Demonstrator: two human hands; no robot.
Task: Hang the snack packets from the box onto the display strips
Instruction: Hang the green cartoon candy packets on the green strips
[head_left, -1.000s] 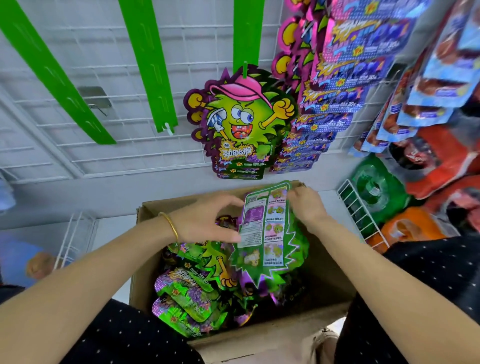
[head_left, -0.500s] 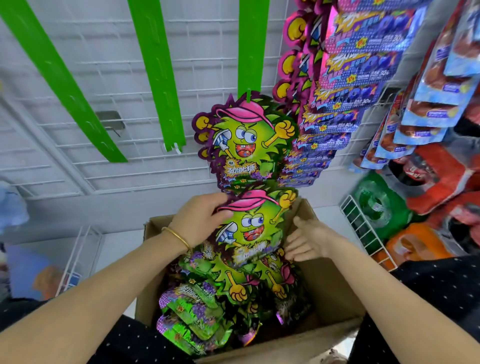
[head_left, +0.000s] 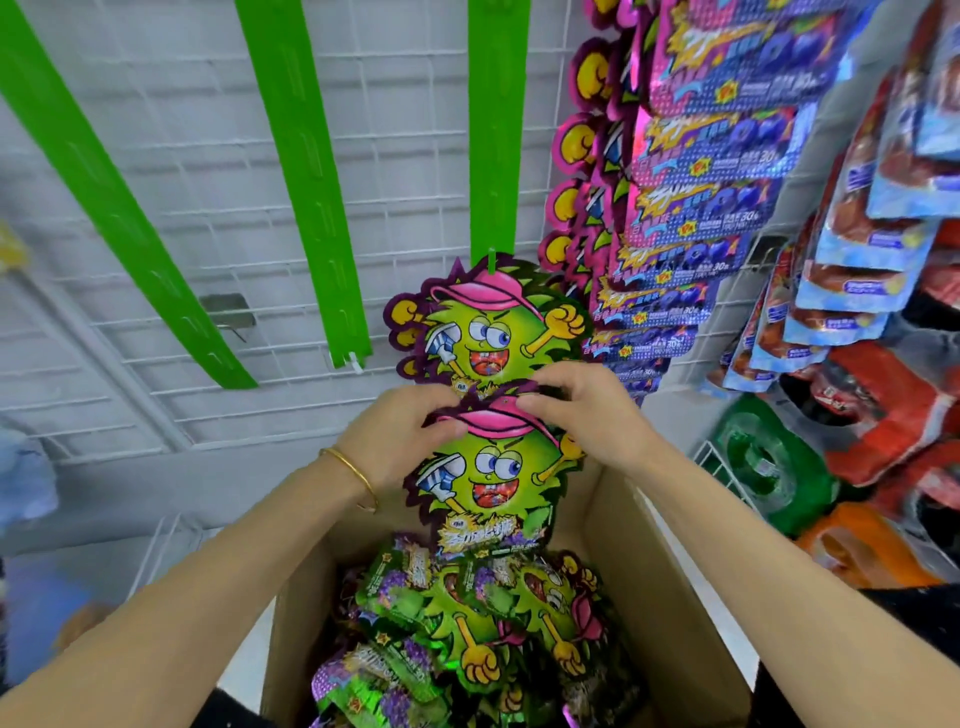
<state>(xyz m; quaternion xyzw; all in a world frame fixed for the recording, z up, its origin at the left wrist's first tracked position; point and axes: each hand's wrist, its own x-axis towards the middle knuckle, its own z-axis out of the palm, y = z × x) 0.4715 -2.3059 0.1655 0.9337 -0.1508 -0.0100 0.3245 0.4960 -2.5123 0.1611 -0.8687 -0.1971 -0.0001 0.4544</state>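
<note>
Pinching the snack packet (head_left: 480, 483) by its top with curled fingers (head_left: 540, 402), the left hand (head_left: 400, 441) and right hand (head_left: 587, 415) have lifted it higher, now overlapping the lower edge of the hung packet (head_left: 488, 332).

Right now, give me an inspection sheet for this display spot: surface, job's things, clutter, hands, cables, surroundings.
Surface: white wire grid wall bearing three green plastic display strips; the left two show no packets.
Job's things: green monster-shaped snack packet with pink cap, held just under a matching hung packet on the rightmost strip; brown cardboard box below holds more loose packets.
Clutter: small grey metal bracket on the grid.
Hands: left hand and right hand each pinch the held packet's top edge.
Cables: nothing seen.
Surroundings: purple-blue foil packets hang at right; red-and-blue pouches beyond; green and orange bags lower right.
</note>
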